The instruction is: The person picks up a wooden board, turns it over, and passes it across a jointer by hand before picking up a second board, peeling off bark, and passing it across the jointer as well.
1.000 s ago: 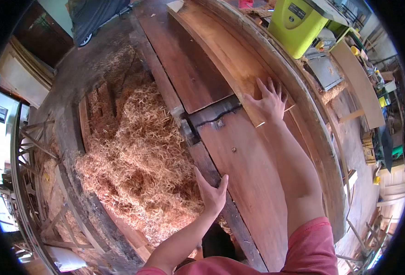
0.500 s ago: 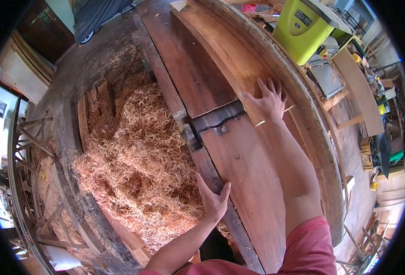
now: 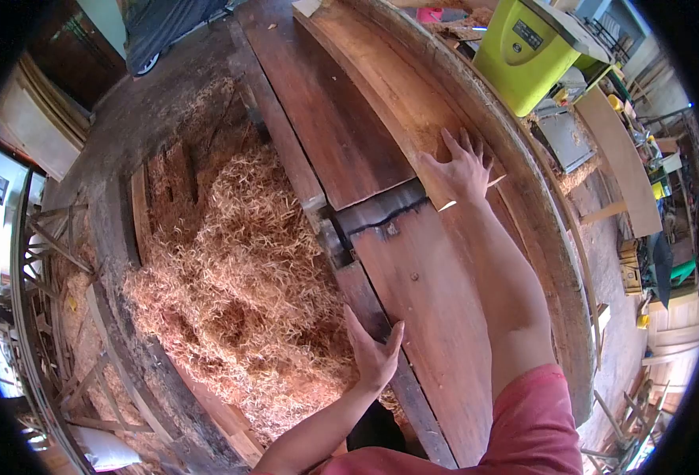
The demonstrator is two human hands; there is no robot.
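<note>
My right hand (image 3: pixel 460 169) lies with its fingers spread on the near end of a light brown wooden board (image 3: pixel 393 87). The board stretches away along the right side of a wooden machine bed (image 3: pixel 436 317). To the left of that hand, a dark cutter slot (image 3: pixel 381 206) crosses the bed. My left hand (image 3: pixel 375 356) rests on the bed's left edge rail (image 3: pixel 363 297), thumb and fingers apart, holding nothing. Part of its fingers is hidden over the rail.
A large heap of wood shavings (image 3: pixel 246 285) lies left of the bed. A long wooden side rail (image 3: pixel 551 229) curves along the right. Beyond it stand a lime-green bin (image 3: pixel 519 59) and a plywood piece (image 3: pixel 622 162). Timber frames (image 3: pixel 60 237) are at far left.
My right hand and the board have shifted slightly away along the bed. My left hand stays on the rail. The camera view has moved a little.
</note>
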